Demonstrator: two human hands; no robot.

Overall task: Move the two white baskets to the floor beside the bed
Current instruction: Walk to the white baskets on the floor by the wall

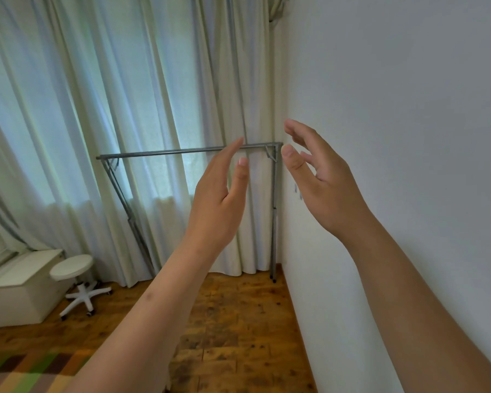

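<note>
Baskets nowhere in view, so cannot tell which way. Left hand [219, 194] and right hand [321, 177] raised, open wide, holding nothing.

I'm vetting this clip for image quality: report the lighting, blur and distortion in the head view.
Head view: soft daylight glows through the curtains, backlit with no hard shadows or glare; wide-angle warp leans the garment rack; the left hand and right hand, both open and empty, look slightly motion-soft; no basket shows.
</note>
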